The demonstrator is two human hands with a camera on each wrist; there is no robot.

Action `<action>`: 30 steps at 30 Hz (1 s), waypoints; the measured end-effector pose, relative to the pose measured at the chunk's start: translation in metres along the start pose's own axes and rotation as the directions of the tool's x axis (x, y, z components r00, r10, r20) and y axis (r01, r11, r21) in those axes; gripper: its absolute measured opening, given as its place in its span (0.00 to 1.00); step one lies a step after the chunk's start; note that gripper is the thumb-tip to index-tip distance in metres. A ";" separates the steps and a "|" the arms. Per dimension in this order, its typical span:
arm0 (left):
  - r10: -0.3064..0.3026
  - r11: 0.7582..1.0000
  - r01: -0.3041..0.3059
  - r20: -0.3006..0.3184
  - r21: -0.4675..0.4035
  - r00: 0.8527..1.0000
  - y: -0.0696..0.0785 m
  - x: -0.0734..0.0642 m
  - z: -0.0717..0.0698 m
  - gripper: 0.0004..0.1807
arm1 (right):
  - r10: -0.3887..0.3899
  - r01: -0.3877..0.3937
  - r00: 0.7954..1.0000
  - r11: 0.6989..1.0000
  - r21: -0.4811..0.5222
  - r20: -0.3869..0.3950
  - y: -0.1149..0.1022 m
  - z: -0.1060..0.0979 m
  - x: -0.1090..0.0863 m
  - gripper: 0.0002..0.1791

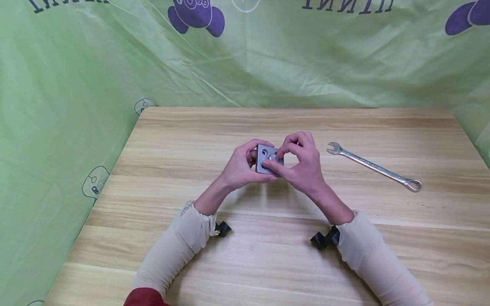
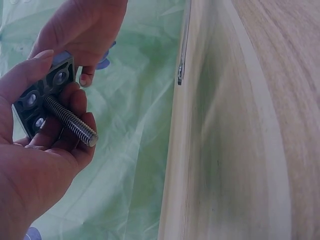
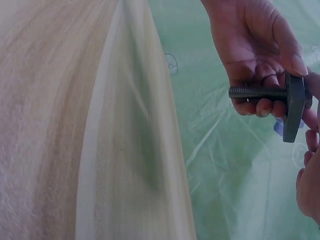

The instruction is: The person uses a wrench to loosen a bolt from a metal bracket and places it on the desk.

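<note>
A small square grey metal plate (image 1: 260,163) with holes near its corners is held above the table by my left hand (image 1: 239,166), thumb and fingers at its edges. Through the plate's middle runs a bolt, whose threaded shank (image 2: 70,120) sticks out of the dark, recessed underside in the left wrist view. Some left fingers lie behind that shank. On the opposite face, my right hand (image 1: 305,165) pinches the bolt's head (image 1: 273,157) between thumb and index finger, partly covering it. From the side, the right wrist view shows the shank (image 3: 257,92) standing square to the plate (image 3: 294,107).
A combination wrench (image 1: 375,168) lies on the wooden table (image 1: 268,263) to the right of my hands. Green printed cloth (image 1: 306,63) hangs behind the table and along its sides. Each wrist carries a small black camera mount (image 1: 324,239).
</note>
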State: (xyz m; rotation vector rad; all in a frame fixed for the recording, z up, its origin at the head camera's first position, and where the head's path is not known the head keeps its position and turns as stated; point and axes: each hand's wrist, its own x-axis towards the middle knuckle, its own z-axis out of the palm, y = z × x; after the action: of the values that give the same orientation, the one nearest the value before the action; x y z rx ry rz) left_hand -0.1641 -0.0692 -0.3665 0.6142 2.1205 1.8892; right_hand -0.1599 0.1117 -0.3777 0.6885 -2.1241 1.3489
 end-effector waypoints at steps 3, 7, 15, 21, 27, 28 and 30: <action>0.002 1.000 -0.002 -0.002 -0.002 1.000 -0.001 0.000 -0.001 0.36 | 0.002 -0.002 1.000 1.000 0.008 0.012 -0.001 -0.002 0.001 0.13; 0.012 1.000 -0.012 -0.003 -0.013 1.000 -0.001 0.000 -0.002 0.37 | 0.021 -0.024 0.997 0.999 0.046 0.070 -0.001 -0.006 0.003 0.13; 0.009 1.000 -0.009 0.012 -0.029 1.000 -0.001 0.001 -0.001 0.36 | 0.042 -0.069 0.983 0.987 0.148 0.181 0.000 -0.011 0.004 0.12; 0.024 0.999 -0.023 0.034 -0.039 0.999 -0.001 0.001 0.001 0.36 | 0.036 -0.088 0.965 0.977 0.192 0.261 0.000 -0.013 0.004 0.15; 0.023 0.999 -0.021 0.037 -0.040 0.999 -0.001 0.001 0.001 0.36 | 0.047 -0.109 0.958 0.973 0.206 0.284 0.000 -0.013 0.004 0.18; 0.017 0.999 -0.015 0.034 -0.040 0.999 -0.001 0.001 0.001 0.37 | 0.054 -0.112 0.959 0.974 0.197 0.278 0.000 -0.013 0.004 0.19; 0.007 0.999 -0.006 0.027 -0.040 1.000 -0.001 0.001 0.000 0.37 | 0.072 -0.118 0.964 0.978 0.169 0.254 0.000 -0.013 0.003 0.21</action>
State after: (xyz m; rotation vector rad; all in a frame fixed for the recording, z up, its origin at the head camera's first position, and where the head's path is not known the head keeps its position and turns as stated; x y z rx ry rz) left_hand -0.1648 -0.0688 -0.3676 0.6354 2.0620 1.9109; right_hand -0.1604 0.1234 -0.3708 0.8782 -2.2693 1.5988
